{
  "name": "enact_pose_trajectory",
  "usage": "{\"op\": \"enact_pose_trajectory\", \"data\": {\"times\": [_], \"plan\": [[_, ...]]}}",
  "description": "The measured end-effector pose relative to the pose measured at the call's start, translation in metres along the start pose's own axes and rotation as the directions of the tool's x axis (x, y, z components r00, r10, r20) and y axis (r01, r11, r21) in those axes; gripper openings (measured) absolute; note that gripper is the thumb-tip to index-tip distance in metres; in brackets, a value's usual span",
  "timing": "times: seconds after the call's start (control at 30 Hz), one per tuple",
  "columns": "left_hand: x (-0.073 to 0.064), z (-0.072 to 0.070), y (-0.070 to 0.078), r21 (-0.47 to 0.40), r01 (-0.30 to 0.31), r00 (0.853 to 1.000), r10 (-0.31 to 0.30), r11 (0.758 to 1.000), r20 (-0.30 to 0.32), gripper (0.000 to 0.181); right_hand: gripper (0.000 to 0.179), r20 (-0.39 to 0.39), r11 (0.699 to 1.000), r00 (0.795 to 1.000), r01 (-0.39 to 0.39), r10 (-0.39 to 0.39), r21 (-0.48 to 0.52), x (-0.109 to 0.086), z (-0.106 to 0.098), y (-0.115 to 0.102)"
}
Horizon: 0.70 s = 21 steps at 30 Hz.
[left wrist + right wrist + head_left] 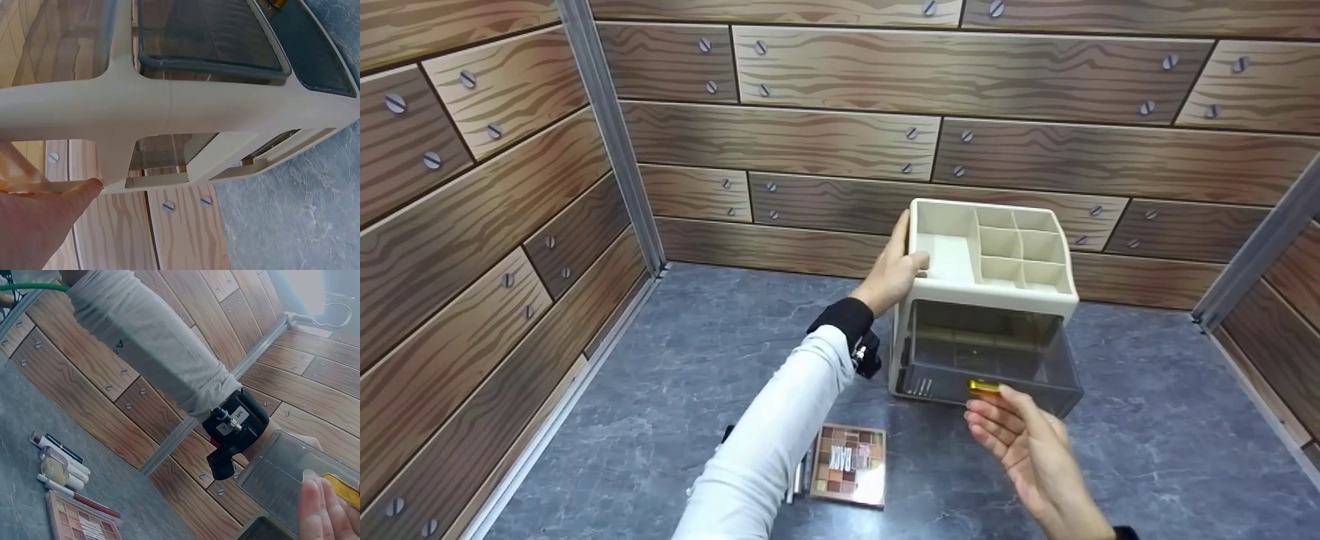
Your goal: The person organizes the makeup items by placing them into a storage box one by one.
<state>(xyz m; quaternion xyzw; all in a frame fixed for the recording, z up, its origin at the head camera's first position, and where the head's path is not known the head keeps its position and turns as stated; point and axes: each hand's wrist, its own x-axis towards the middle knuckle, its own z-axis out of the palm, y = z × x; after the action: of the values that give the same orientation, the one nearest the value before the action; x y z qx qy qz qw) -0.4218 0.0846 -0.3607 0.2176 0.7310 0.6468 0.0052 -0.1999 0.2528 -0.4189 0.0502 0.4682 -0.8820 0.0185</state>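
A cream cosmetics organizer (986, 291) with a divided top stands on the grey floor. My left hand (891, 270) grips its upper left edge, with the thumb over the rim and the other fingers down the outside. A smoky see-through drawer (997, 352) juts out of the organizer's front. At its gold handle (984, 387) my right hand (1024, 442) pinches with thumb and fingertips, palm turned up. The left wrist view shows the organizer's side frame (169, 109) with the left hand (45, 219) at its edge. In the right wrist view the fingers (320, 512) lie by the handle.
Below the left forearm lies an eyeshadow palette (847, 465). Beside it in the right wrist view are a small bottle (54, 468), a red-and-white pencil-like stick (84, 498) and several slim tubes. Wood-patterned panels (840, 135) wall in the back and both sides.
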Motion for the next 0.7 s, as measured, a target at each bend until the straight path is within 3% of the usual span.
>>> {"op": "enact_pose_trajectory", "data": {"times": [0.2,0.43,0.7], "plan": [[0.001,-0.001,-0.001,0.007,0.015,1.000,-0.015,1.000,-0.008,0.096,0.034,-0.059,0.999,0.998,-0.014,0.012,-0.048,-0.006,0.002,0.002],[0.003,-0.001,0.001,-0.042,0.001,1.000,-0.002,0.999,-0.014,0.096,0.034,0.012,1.000,1.000,0.009,-0.009,-0.024,-0.010,0.000,0.003],[0.002,0.002,-0.001,-0.097,-0.002,1.000,0.003,0.995,0.013,0.097,0.037,0.038,1.000,0.999,0.010,-0.010,0.003,-0.010,-0.004,0.006]]}}
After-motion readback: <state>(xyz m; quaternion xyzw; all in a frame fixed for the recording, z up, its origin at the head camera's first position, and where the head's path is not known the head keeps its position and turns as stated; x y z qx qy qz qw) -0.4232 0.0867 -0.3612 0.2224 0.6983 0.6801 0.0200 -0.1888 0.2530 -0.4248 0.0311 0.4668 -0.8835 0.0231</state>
